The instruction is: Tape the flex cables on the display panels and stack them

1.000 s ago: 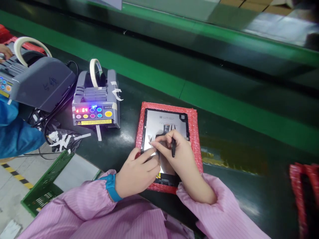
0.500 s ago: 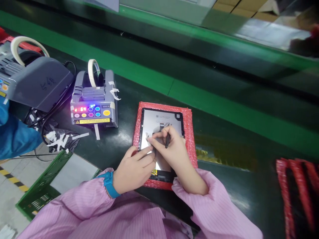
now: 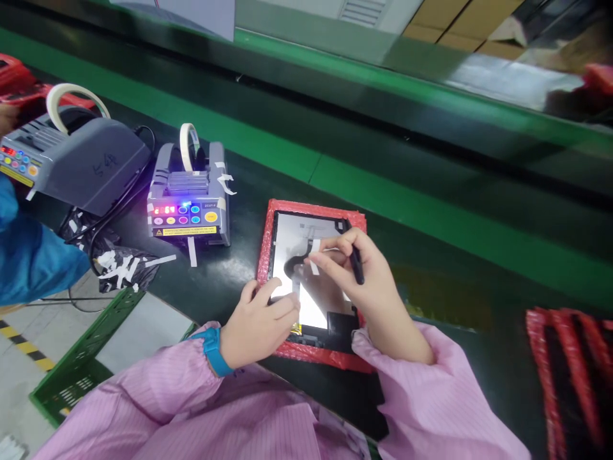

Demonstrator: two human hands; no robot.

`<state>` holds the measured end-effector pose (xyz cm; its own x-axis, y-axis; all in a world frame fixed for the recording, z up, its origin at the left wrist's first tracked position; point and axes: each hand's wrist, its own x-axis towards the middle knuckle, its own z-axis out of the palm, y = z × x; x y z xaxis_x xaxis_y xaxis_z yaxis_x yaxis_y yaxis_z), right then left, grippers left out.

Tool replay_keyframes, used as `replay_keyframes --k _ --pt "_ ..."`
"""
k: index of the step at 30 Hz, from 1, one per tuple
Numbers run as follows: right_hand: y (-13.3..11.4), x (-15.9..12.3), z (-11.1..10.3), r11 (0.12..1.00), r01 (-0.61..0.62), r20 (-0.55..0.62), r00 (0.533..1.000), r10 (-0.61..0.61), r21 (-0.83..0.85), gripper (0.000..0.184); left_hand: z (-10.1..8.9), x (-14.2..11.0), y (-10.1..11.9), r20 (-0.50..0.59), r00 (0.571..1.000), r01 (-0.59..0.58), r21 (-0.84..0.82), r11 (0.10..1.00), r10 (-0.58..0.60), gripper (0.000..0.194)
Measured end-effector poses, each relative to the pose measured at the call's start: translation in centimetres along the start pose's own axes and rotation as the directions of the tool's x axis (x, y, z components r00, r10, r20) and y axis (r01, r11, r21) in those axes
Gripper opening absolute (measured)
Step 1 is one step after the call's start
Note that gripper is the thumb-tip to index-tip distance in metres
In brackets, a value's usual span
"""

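Observation:
A flat tablet panel [image 3: 297, 233] lies face up in a red bubble-wrap sleeve [image 3: 266, 239] on the dark belt. My left hand [image 3: 258, 322] rests on the panel's near left corner, fingers pressed down on it. My right hand [image 3: 361, 271] hovers over the middle of the panel, pinching a small white strip of tape [image 3: 315, 254] between thumb and forefinger. A black pen-like tool [image 3: 355, 263] is tucked between the same hand's fingers. Both arms wear pink sleeves, and a blue band [image 3: 213, 351] circles the left wrist.
A small grey tape dispenser [image 3: 189, 201] with lit buttons stands left of the panel, with cut strips stuck to it. A bigger grey dispenser [image 3: 71, 153] sits further left beside a person's blue sleeve [image 3: 29, 255]. A green crate [image 3: 86, 358] is below left; red bubble wrap [image 3: 569, 370] lies at right.
My right hand has lifted off the panel's left middle and moved right and up, now holding a white tape strip. My left hand stayed on the near left corner.

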<state>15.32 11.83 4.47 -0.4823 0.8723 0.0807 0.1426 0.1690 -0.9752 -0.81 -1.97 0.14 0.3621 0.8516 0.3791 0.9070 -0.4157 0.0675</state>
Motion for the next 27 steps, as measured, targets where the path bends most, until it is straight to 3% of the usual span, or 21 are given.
replay_keyframes --k 4,8,21,27 --pt "0.0 -0.3 0.1 0.981 -0.169 0.086 0.983 0.162 0.092 0.061 -0.1 0.0 0.1 -0.010 1.000 0.023 -0.001 1.000 -0.023 0.020" --pt "1.1 -0.6 1.1 0.957 -0.270 0.178 0.952 0.248 0.110 0.065 0.0 -0.1 0.3 -0.006 0.999 0.049 0.017 0.999 -0.049 0.019" --pt "2.0 0.4 1.9 0.976 -0.213 0.186 0.962 0.201 0.047 0.064 -0.3 0.2 -0.3 0.022 0.999 -0.048 -0.033 0.998 0.049 0.028" --pt "2.5 0.2 2.1 0.975 -0.223 0.153 0.963 0.220 0.004 0.063 0.1 0.1 -0.4 0.052 0.998 -0.039 -0.082 0.996 0.043 0.027"
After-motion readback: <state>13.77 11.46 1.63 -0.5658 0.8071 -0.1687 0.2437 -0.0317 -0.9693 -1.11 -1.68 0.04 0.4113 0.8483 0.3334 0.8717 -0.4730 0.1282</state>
